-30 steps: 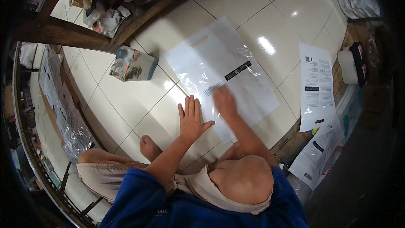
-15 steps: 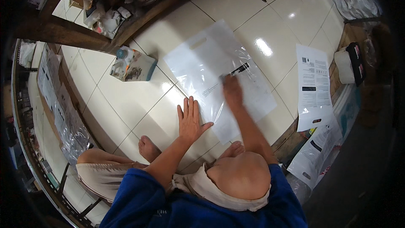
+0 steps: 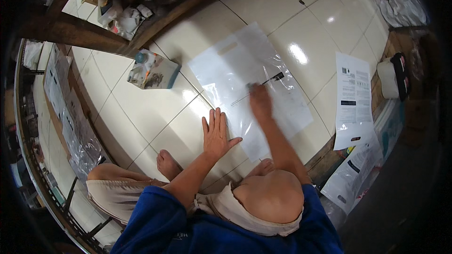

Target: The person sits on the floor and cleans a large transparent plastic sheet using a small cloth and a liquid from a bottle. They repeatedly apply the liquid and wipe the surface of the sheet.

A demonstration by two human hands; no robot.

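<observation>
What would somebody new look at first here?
Probably the big white bag in the middle, on the tiled floor, with the blurred right hand over it and the left hand spread at its edge. Then the stained jug with a blue cap, left of the bag.

We see a glossy tiled floor (image 3: 141, 113) carrying a flat white die-cut-handle plastic bag (image 3: 233, 63) beneath the right hand (image 3: 260, 99), a blue-capped jerrycan (image 3: 155, 71) left of and beyond the left hand (image 3: 216, 136), bare feet (image 3: 167, 163) behind both.
</observation>
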